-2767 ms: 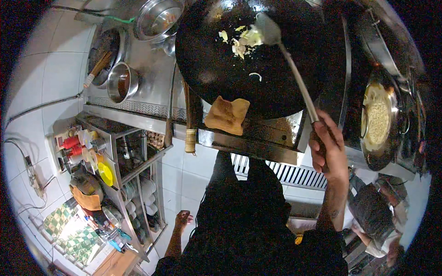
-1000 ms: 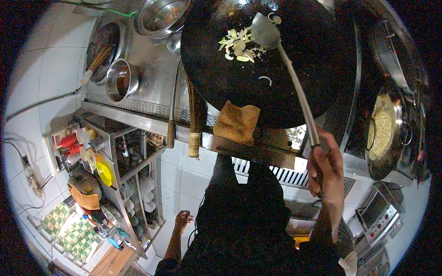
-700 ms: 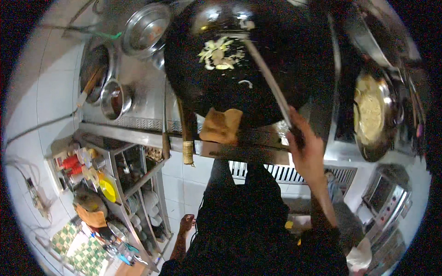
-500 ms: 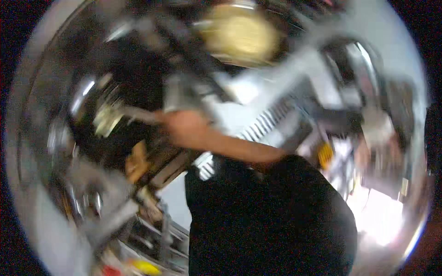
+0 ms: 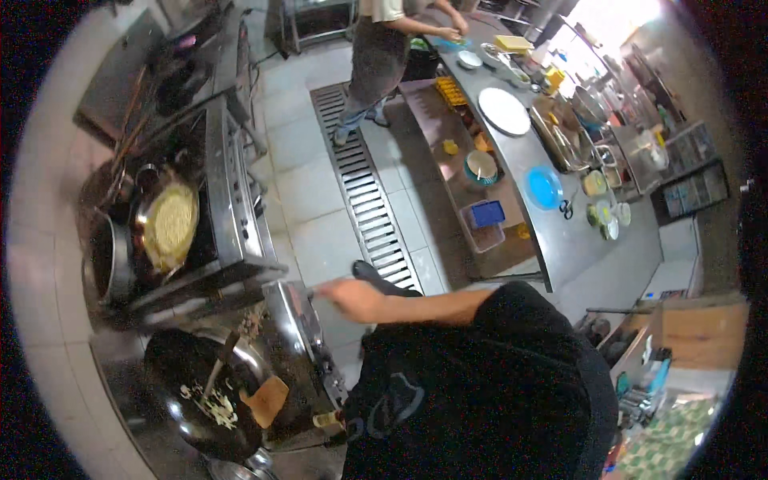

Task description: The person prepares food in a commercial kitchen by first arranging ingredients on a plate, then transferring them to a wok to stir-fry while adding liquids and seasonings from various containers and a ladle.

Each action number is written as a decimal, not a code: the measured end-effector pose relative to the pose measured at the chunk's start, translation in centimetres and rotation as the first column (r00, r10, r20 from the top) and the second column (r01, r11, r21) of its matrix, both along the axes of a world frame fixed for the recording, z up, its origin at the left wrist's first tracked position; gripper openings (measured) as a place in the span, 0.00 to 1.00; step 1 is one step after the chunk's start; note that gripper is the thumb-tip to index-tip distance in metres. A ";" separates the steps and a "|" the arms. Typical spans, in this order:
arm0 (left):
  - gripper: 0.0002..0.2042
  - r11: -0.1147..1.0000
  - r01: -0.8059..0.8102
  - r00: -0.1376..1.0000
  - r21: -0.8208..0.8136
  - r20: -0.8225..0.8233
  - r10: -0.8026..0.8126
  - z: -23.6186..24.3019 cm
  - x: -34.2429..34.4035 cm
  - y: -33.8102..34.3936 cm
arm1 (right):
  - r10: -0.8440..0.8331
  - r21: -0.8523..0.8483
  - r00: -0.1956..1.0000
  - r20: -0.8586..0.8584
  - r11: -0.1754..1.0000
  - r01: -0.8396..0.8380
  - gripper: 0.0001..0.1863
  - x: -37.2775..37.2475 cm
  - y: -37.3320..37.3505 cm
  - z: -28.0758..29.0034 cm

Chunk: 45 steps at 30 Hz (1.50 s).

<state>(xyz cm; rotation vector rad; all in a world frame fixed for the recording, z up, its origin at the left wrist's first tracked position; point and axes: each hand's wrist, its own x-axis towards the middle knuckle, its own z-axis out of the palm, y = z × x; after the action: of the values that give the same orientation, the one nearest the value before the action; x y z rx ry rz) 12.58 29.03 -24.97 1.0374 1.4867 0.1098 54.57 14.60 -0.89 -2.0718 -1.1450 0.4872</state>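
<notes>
Turner in blk wok, lower end amid pale chopped pcs, dark hdl leaning toward rim. Tan cloth at wok edge. Nearby pan w/ pale yellowish food, type unclear. Tiled floor w/ drain grate; steel table w/ white plate + blue plate, co-worker beside. R hand by stove edge, apart from turner; can't tell if fingers open/closed. L hand out of view.
</notes>
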 end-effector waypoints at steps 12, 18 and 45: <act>0.08 0.874 0.486 0.874 -0.019 -0.024 -0.486 0.4 21.1 -7.3 | -0.821 -0.449 0.571 -0.008 0.513 0.732 0.10 8.3 -35.7 -16.4; 0.09 0.686 0.726 0.686 0.050 -0.116 -0.718 -1.4 33.2 -14.1 | -0.779 -0.225 0.613 -0.132 0.626 0.747 0.09 23.5 -38.8 -12.9; 0.10 -0.047 0.795 -0.130 0.604 0.094 -0.987 15.6 128.1 -30.0 | -0.863 0.025 0.485 0.144 0.493 0.870 0.08 101.9 -41.3 -5.9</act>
<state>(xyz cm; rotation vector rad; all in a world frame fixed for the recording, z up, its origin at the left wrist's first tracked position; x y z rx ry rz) 140.69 -0.98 -9.37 2.0036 -0.1926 -0.3962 156.49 -26.69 -6.84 -2.4236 0.0059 -0.1543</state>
